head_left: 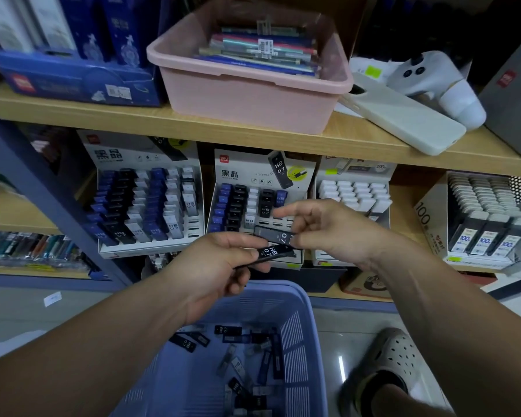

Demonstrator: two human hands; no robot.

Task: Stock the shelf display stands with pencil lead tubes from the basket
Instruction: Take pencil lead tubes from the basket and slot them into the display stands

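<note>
- head view: the left hand (218,266) curls its fingers round a black tube marked hb 0.7 (272,252). it grips the near end, so the label end sticks out toward the right hand. it looks like a spare held ready.
- the right hand (331,233), just beside and slightly above the left, pinches a second black tube (275,234) between thumb and curled fingers. its index finger is straight and points at the stand ahead. the tube lies flat, not yet turned upright for a slot.
- the middle display stand (238,173) sits on the shelf directly beyond both hands. its left columns are full of blue and black tubes, while slots nearest the right hand's fingertips are bare, which is probably why the hands hover here.
- the basket (295,288) stands on the floor right below the left hand, so each refill is a short reach. loose lead tubes (190,343) lie scattered on its bottom.
- left of the left hand, another stand (112,155) is nearly full. right of the right hand is a stand of white tubes (355,168).
- above both hands a pink tub (253,97) of pens rests on the upper shelf.
</note>
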